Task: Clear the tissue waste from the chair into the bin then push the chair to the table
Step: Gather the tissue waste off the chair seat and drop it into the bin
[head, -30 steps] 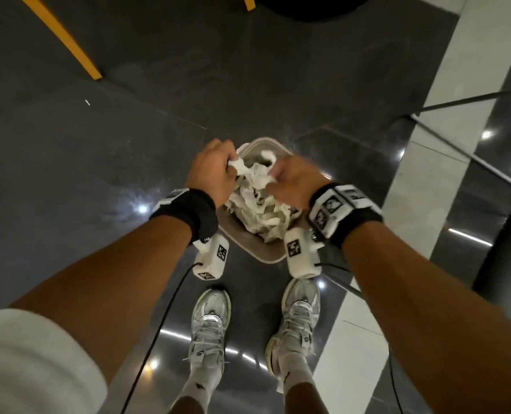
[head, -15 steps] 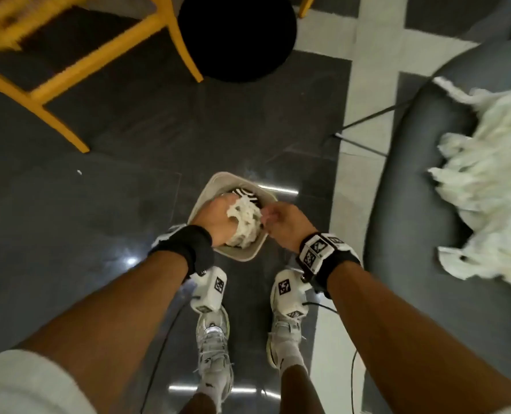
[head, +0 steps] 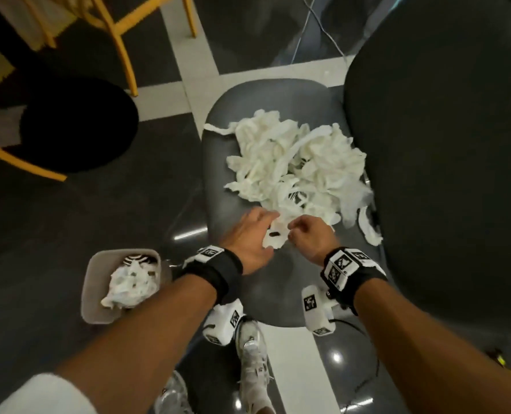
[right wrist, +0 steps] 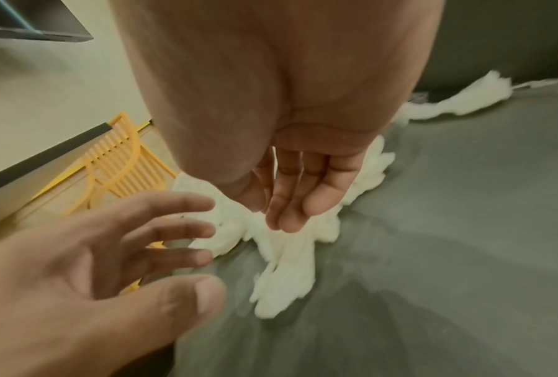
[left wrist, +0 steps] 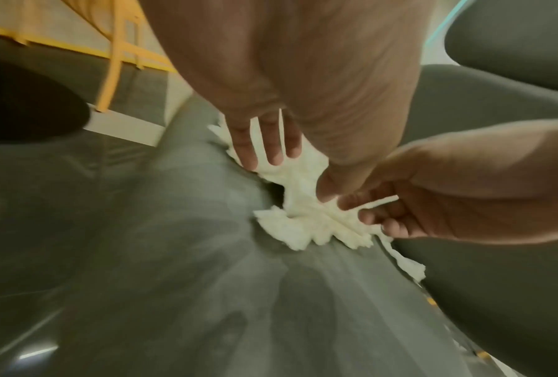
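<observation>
Two hands reach together over the near edge of the tissue point(head: 296, 168), which lies heaped on the grey chair point(head: 263, 282) seat, spread from the middle toward the backrest side. Our left hand point(head: 248, 237) is spread, fingers straight and apart, its fingertips point(left wrist: 277, 153) lying on the nearest scraps; it grasps nothing. Our right hand point(head: 311, 237) sits just beside it, fingers loosely bent over the same scraps. In the left wrist view a thin strip seems to run between those bent fingers, but in the right wrist view the fingers point(right wrist: 287, 204) hang almost straight above the paper, so we cannot tell whether that hand has hold of anything.

A few torn strips trail off toward the right rim of the seat, close to the backrest. The bin point(head: 93, 294) stands on the dark floor to the left of the chair, beside our left forearm, with a wad of tissue already inside it. Farther left are a round black base point(head: 78, 124) and the legs of a yellow chair point(head: 120, 40). Our shoes point(head: 254, 363) show below, close to the front of the seat.
</observation>
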